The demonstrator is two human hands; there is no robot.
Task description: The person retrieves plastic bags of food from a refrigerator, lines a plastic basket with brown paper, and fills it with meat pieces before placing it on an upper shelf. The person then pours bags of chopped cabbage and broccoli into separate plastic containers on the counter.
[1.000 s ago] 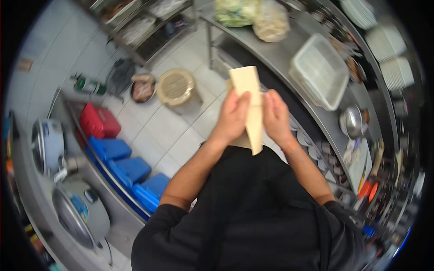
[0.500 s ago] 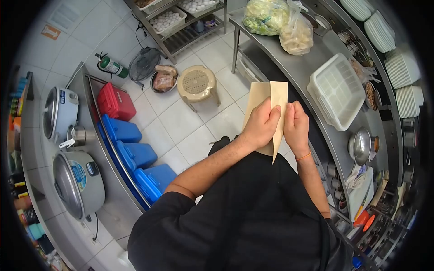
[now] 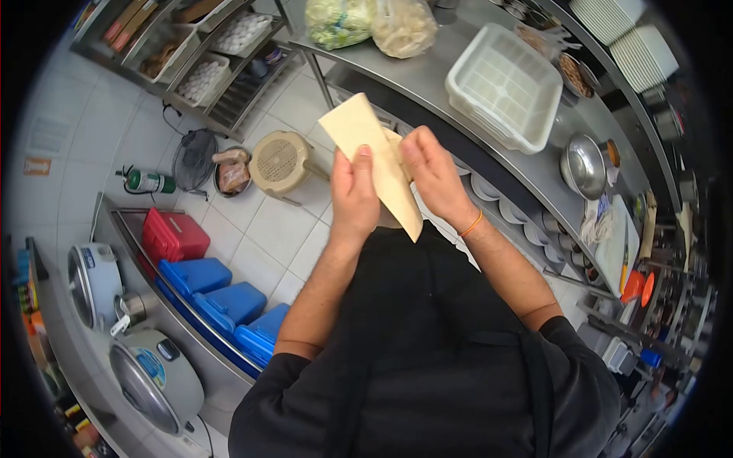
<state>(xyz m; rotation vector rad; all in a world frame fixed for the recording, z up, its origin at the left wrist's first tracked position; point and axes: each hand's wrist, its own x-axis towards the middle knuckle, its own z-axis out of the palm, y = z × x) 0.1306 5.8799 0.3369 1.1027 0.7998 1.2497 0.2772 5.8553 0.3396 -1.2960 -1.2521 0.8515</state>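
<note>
A piece of folded tan paper (image 3: 374, 153) is held up in front of my black apron, tilted with its top to the left and a narrow end pointing down. Whether it is a bag, an envelope or a plain sheet I cannot tell. My left hand (image 3: 355, 195) grips its left side, thumb lying flat on the front face. On the other side my right hand (image 3: 437, 172) is closed, pinching the paper's right edge, where a folded or curled part shows. An orange band circles my right wrist.
A steel counter (image 3: 527, 169) on the right carries stacked white plastic trays (image 3: 504, 84), a metal bowl (image 3: 584, 166) and filled plastic bags (image 3: 403, 29). A beige stool (image 3: 281, 162) stands ahead on the tiled floor. Blue bins (image 3: 229, 304) and a rice cooker (image 3: 164, 382) are left.
The view has turned right. The paper has tilted and now shows a broad face. My left thumb lies on that face, while my right hand has moved out to the right edge.
</note>
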